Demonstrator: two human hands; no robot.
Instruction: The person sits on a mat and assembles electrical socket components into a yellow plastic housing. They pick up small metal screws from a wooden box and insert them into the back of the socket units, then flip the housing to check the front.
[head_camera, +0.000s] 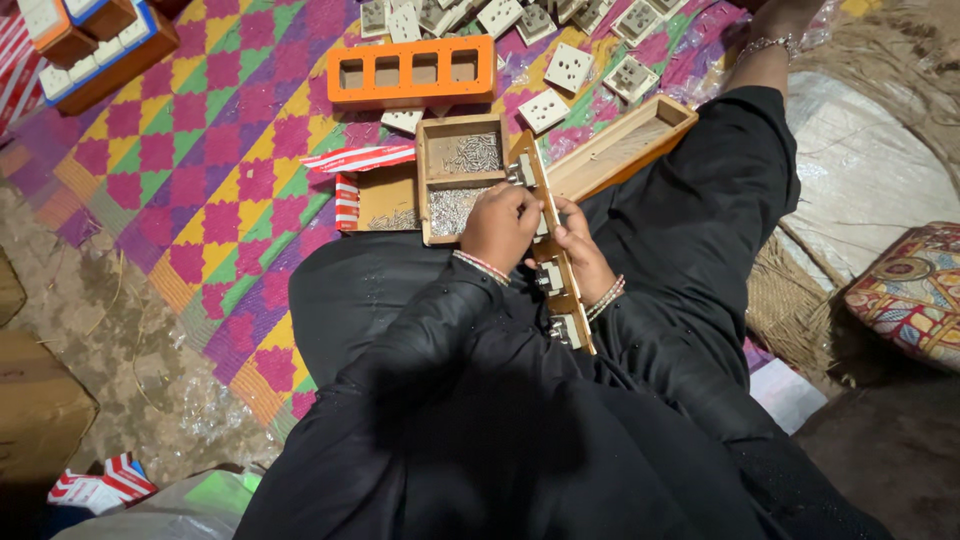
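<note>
A long wooden jig strip (556, 262) with several small metal-and-white switch parts set in it rests tilted across my lap. My left hand (500, 226) is bunched over its middle, fingertips pressed on a part; whether it pinches a small screw is hidden. My right hand (582, 254) grips the strip from the right side. Just beyond my hands stands a small wooden box (436, 184) with two compartments full of small silver screws.
An orange plastic frame (412, 72) with several square holes lies on the colourful checked mat (232, 150). Several white socket plates (570, 66) are scattered beyond it. A long wooden tray (622, 146) lies to the right, a red-white carton (372, 196) to the left, a patterned cushion (915, 296) far right.
</note>
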